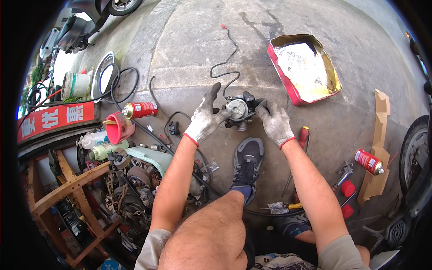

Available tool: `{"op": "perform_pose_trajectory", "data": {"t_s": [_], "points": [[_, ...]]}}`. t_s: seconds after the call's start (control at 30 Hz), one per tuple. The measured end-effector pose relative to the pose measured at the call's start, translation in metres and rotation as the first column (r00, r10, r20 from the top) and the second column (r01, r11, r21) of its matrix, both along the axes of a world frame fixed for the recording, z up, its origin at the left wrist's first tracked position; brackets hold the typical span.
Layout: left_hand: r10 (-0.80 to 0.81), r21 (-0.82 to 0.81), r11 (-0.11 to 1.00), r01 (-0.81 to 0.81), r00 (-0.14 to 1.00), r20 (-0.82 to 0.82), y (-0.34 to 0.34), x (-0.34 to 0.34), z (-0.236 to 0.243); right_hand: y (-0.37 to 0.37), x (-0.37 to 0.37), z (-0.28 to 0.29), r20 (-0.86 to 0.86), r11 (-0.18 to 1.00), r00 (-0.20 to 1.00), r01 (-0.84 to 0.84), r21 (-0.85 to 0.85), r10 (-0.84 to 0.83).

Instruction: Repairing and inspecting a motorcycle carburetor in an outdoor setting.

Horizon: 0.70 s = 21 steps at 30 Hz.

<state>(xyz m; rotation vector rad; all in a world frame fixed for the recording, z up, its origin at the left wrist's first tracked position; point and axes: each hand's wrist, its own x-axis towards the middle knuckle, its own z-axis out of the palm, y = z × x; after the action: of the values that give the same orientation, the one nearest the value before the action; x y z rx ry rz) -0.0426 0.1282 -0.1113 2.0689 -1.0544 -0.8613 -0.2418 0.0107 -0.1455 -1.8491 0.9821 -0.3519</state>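
Head view. Quantities: one carburetor (236,109), two gloved hands, two red spray cans, two screwdrivers, one red-walled tray (294,95), one cardboard strip (372,184). The carburetor is between the hands, just beyond the tip of the forward shoe (248,164). Its round silver cover faces up toward the camera; a short cylindrical stub points toward the wearer. A thin cable (234,49) leads away from its far side to one red connector (224,26). The gloves cover both sides; the long axis cannot be determined.

Left hand (206,119): fingers open and extended away from the wearer, thumb at the cover's left edge. Right hand (274,120): fingers curled, gripping the carburetor's right side.

One spray can (140,110) lies left of the hands; the other (369,162) lies right, on the cardboard strip. The red-handled screwdriver (304,135) is beside the right forearm; the yellow-handled screwdriver (294,205) is nearer the wearer.
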Motion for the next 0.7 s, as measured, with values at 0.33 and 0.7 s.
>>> {"op": "perform_pose_trajectory", "data": {"t_s": [0.33,0.7], "points": [[-0.067,0.019,0.997,0.081,0.920,-0.387,-0.009,-0.015,-0.028,-0.040,0.021,-0.005,-0.057,0.985,0.998,0.012,0.170,-0.003],[0.086,-0.101,0.982,-0.161,0.852,-0.516,0.016,-0.047,-0.040,-0.009,-0.006,-0.015,0.096,0.961,0.990,0.077,0.266,-0.106]]}}
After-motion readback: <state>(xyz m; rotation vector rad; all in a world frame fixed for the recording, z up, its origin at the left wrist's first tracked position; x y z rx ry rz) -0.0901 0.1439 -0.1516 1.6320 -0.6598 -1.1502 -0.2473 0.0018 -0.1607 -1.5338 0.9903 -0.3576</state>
